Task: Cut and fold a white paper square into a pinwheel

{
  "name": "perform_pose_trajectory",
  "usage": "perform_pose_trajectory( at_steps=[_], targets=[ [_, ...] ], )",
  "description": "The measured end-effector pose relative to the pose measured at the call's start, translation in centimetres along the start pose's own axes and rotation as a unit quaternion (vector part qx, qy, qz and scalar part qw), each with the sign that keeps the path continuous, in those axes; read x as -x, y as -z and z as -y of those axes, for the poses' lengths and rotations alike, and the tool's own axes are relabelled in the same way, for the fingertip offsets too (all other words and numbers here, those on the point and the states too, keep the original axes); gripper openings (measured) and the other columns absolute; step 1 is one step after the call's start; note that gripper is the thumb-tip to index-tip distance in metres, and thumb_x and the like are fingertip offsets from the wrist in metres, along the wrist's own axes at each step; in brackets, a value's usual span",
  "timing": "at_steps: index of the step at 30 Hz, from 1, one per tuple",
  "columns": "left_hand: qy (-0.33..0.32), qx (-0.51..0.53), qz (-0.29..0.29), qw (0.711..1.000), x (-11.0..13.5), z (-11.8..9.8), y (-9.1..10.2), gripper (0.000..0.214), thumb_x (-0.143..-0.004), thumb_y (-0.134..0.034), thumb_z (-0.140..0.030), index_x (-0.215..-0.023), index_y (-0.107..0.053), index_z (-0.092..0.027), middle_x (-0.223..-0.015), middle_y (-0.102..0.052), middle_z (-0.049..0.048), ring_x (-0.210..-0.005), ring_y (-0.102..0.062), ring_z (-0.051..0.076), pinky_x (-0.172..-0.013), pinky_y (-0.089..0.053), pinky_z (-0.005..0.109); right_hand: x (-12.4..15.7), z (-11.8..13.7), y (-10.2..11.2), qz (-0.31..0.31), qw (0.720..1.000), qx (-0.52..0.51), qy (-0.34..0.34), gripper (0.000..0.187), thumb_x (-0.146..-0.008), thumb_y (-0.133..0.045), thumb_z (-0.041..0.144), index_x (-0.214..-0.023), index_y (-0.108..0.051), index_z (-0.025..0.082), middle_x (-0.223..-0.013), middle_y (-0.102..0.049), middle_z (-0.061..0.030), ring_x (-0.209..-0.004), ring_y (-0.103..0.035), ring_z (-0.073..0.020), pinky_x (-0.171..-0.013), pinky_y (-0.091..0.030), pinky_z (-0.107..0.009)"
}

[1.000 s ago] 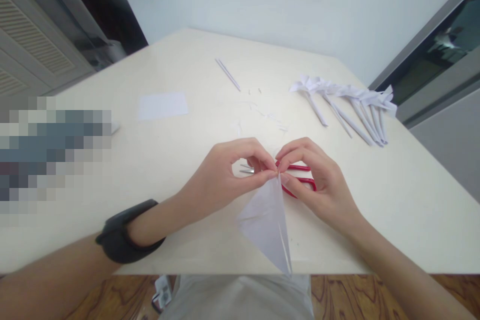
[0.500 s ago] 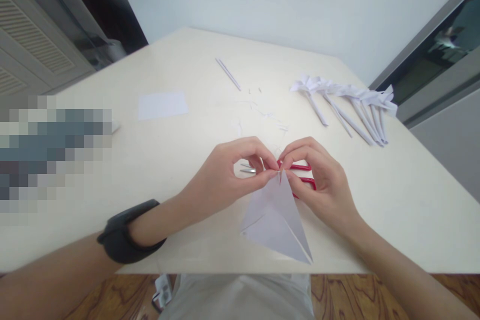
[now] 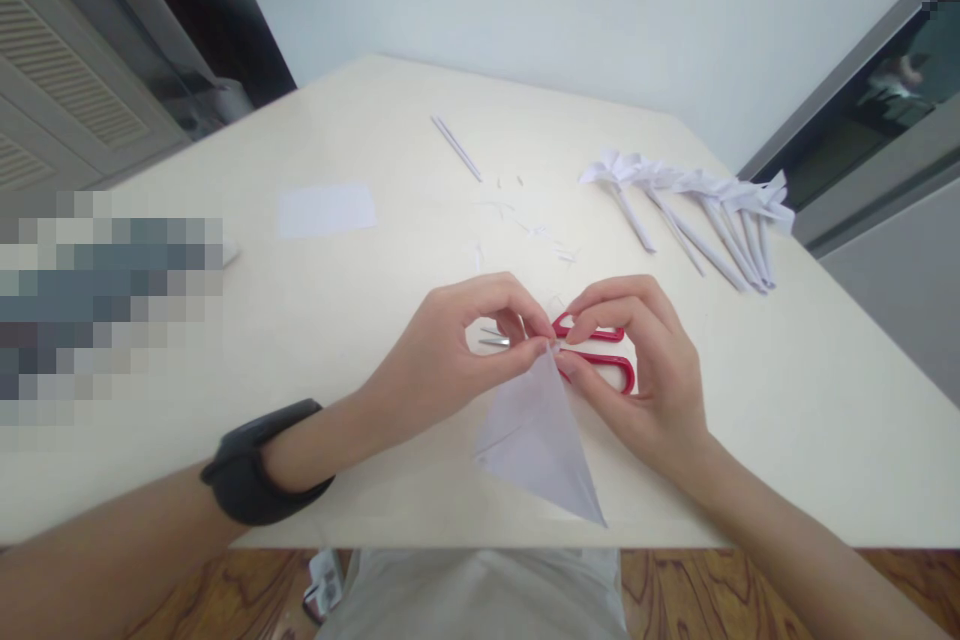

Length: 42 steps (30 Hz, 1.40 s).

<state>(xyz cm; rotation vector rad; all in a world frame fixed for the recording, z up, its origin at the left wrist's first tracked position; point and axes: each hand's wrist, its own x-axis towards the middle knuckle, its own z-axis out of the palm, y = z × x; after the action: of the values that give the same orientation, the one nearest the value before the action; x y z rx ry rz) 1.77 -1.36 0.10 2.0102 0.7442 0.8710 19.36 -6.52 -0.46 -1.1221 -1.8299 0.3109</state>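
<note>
My left hand [image 3: 480, 330] is closed in a pinch on the top point of a folded white sheet of paper [image 3: 536, 445], which hangs down in a triangle toward the table edge. Close beside that point is my right hand [image 3: 652, 370], its thumb and forefinger slightly apart at the paper's tip. A pair of scissors [image 3: 619, 360] with red handles lies on the table under both hands. Its metal blade ends show through the loop of my left fingers, while the pivot is hidden. A black band [image 3: 262, 460] circles my left wrist.
Paper flowers [image 3: 697, 185] with rolled stems lie in a row at the right. Two thin paper rolls [image 3: 456, 148], small scraps [image 3: 536, 230] and a flat white rectangle of paper [image 3: 326, 210] lie farther back on the pale table [image 3: 825, 420]. Something pixelated sits at the left.
My right thumb and forefinger have loosened and shifted slightly to the right, uncovering more of the red handles. The paper has swung a little left, and its right-hand flap now lies closer in.
</note>
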Motion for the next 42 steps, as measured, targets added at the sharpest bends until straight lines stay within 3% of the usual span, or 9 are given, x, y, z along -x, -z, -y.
perform_pose_trajectory(
  at_steps=[9,12,15,18,25,29,34,38,42],
  targets=[
    [-0.009,0.048,0.02,0.999,0.0,-0.1,-0.1,0.006,-0.08,-0.059,-0.013,-0.078,-0.061,-0.018,-0.082,-0.062,0.0003,-0.076,-0.057,0.011,-0.074,-0.047,0.024,-0.3,0.0,-0.3,0.051,0.997,-0.045,-0.033,0.03,-0.073,-0.068,0.017,-0.092,-0.045,0.023,-0.106,-0.049,-0.0065,-0.1,-0.05,-0.021,-0.086,-0.042,-0.036],
    [0.002,0.049,0.017,0.999,0.0,-0.2,0.1,0.005,-0.081,-0.059,-0.015,-0.078,-0.062,-0.018,-0.083,-0.063,0.0007,-0.077,-0.058,0.012,-0.075,-0.048,0.025,-0.5,-0.2,0.2,0.067,0.997,-0.036,-0.03,0.024,-0.078,-0.063,0.022,-0.096,-0.047,0.023,-0.105,-0.05,-0.0068,-0.1,-0.051,-0.0215,-0.085,-0.043,-0.037],
    [0.011,0.04,-0.007,0.999,-0.2,-0.2,0.6,0.005,-0.082,-0.059,-0.018,-0.078,-0.062,-0.018,-0.083,-0.064,0.0012,-0.078,-0.059,0.012,-0.075,-0.048,0.025,-1.0,-1.5,1.1,0.105,0.991,0.067,-0.056,0.009,-0.085,-0.052,0.02,-0.094,-0.053,0.023,-0.098,-0.055,-0.0059,-0.093,-0.053,-0.0215,-0.081,-0.043,-0.039],
    [0.019,0.029,-0.038,0.999,-0.4,-0.2,1.1,0.005,-0.082,-0.059,-0.019,-0.078,-0.062,-0.017,-0.082,-0.064,0.0014,-0.076,-0.059,0.012,-0.074,-0.049,0.025,-1.3,-3.5,1.9,0.17,0.96,0.203,-0.096,0.004,-0.081,-0.057,0.02,-0.084,-0.059,0.023,-0.095,-0.058,-0.0059,-0.092,-0.052,-0.0251,-0.085,-0.039,-0.047],
    [0.046,0.049,-0.031,0.997,-0.5,0.0,1.2,0.007,-0.081,-0.06,-0.023,-0.078,-0.062,-0.018,-0.081,-0.065,0.0007,-0.074,-0.06,0.012,-0.072,-0.051,0.025,-0.9,-4.2,2.6,0.239,0.952,0.153,-0.114,0.014,-0.081,-0.059,0.034,-0.091,-0.061,0.024,-0.106,-0.054,-0.0073,-0.099,-0.05,-0.0256,-0.084,-0.044,-0.046],
    [0.056,0.065,-0.029,0.996,-0.6,0.1,1.2,0.007,-0.081,-0.059,-0.023,-0.078,-0.062,-0.017,-0.08,-0.065,0.0011,-0.074,-0.06,0.012,-0.071,-0.052,0.024,-0.8,-3.7,2.4,0.27,0.948,0.138,-0.101,0.015,-0.08,-0.06,0.027,-0.095,-0.058,0.025,-0.101,-0.056,-0.0058,-0.094,-0.052,-0.024,-0.08,-0.045,-0.042],
    [0.056,0.072,-0.021,0.996,-0.7,0.3,1.2,0.006,-0.08,-0.06,-0.023,-0.079,-0.063,-0.017,-0.077,-0.065,0.0004,-0.072,-0.059,0.012,-0.069,-0.051,0.024,-0.8,-3.8,1.6,0.221,0.953,0.169,-0.121,0.015,-0.078,-0.06,0.028,-0.092,-0.056,0.022,-0.091,-0.062,-0.0054,-0.084,-0.056,-0.0235,-0.076,-0.044,-0.042],
    [0.064,0.079,-0.005,0.995,-0.6,0.4,1.1,0.006,-0.081,-0.06,-0.022,-0.079,-0.063,-0.017,-0.077,-0.064,-0.0002,-0.069,-0.058,0.011,-0.065,-0.049,0.023,-0.9,-3.5,1.3,0.14,0.967,0.08,-0.196,0.022,-0.08,-0.059,0.027,-0.098,-0.047,0.023,-0.097,-0.062,-0.0039,-0.083,-0.059,-0.0194,-0.072,-0.046,-0.035],
    [0.053,0.084,0.002,0.995,-0.5,0.2,1.2,0.005,-0.08,-0.061,-0.02,-0.078,-0.064,-0.017,-0.08,-0.065,-0.0002,-0.072,-0.057,0.011,-0.07,-0.048,0.023,-1.0,-3.0,1.3,0.076,0.979,0.001,-0.191,0.031,-0.075,-0.063,0.018,-0.094,-0.04,0.024,-0.094,-0.055,-0.0003,-0.079,-0.055,-0.015,-0.069,-0.045,-0.029]
  ],
)
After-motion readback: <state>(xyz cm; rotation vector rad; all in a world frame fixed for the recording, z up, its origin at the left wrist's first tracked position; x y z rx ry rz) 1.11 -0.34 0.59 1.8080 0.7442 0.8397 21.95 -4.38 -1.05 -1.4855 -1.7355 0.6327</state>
